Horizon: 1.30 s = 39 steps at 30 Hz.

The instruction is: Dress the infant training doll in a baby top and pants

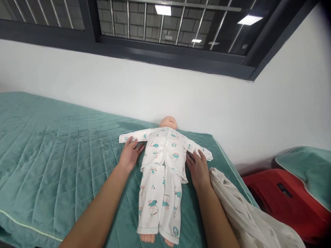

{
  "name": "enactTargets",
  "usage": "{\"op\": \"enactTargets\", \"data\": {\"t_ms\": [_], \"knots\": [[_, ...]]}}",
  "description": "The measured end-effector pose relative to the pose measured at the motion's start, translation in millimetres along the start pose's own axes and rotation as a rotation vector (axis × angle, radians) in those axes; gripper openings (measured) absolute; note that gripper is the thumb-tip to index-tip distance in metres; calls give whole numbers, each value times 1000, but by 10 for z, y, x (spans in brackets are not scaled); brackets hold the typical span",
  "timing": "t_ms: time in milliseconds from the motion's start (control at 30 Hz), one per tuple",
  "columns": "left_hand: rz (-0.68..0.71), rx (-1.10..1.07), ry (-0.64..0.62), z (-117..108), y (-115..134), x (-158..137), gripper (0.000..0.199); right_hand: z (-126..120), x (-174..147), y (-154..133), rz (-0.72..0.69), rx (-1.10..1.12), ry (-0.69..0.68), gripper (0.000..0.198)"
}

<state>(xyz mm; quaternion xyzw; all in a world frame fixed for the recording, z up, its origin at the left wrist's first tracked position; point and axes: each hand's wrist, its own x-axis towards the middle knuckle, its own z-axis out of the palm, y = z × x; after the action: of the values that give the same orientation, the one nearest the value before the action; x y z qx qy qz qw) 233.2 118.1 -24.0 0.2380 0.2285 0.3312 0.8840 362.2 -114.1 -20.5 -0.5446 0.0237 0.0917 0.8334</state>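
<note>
A baby doll [168, 122] lies on its back, its head close to the wall and its bare feet toward me. It wears a white pajama top [165, 146] and matching pajama pants [160, 199], printed with small teal animals. Both sleeves are spread out sideways, and the doll's hands do not show. My left hand [130, 154] rests by the left sleeve, fingers apart, touching or nearly touching its lower edge. Beside the other sleeve is my right hand [198, 167], its fingers spread at the cloth. Neither hand grips anything visible.
A quilted green cover [77, 155] lies under the doll. Crumpled off-white cloth [245, 213] lies beside my right forearm. Past the right edge stands a red object [287, 203] partly under green fabric [307, 168]. Behind are a white wall [129, 86] and a dark-framed barred window [168, 48].
</note>
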Motion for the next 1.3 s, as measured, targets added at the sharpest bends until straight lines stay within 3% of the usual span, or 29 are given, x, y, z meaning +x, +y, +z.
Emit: {"op": "enactTargets", "data": {"t_ms": [200, 300, 467, 667, 800, 933, 1067, 1200, 1300], "knots": [[11, -57, 50, 30, 56, 16, 24, -71, 73, 5, 2, 135, -5, 35], [27, -60, 37, 21, 56, 6, 16, -41, -7, -16, -23, 129, 45, 38], [87, -39, 45, -27, 54, -11, 18, 17, -154, -62, -61, 66, 105, 47], [83, 18, 56, -2, 67, -76, 14, 9, -154, -77, 9, 24, 103, 43], [142, 310, 58, 12, 28, -199, 18, -64, -219, -56, 23, -257, 51, 56], [329, 785, 58, 209, 10, -224, 12, 29, -261, -136, -217, -681, 27, 56], [502, 976, -158, 707, 18, -30, 18, 442, -76, -321, -521, -741, -53, 41], [527, 1140, -416, 1130, -62, 223, 17, 829, 211, -354, -502, -784, -254, 35], [593, 1291, -574, 1182, -175, 334, 24, 888, 317, -256, -521, -835, -357, 36]]}}
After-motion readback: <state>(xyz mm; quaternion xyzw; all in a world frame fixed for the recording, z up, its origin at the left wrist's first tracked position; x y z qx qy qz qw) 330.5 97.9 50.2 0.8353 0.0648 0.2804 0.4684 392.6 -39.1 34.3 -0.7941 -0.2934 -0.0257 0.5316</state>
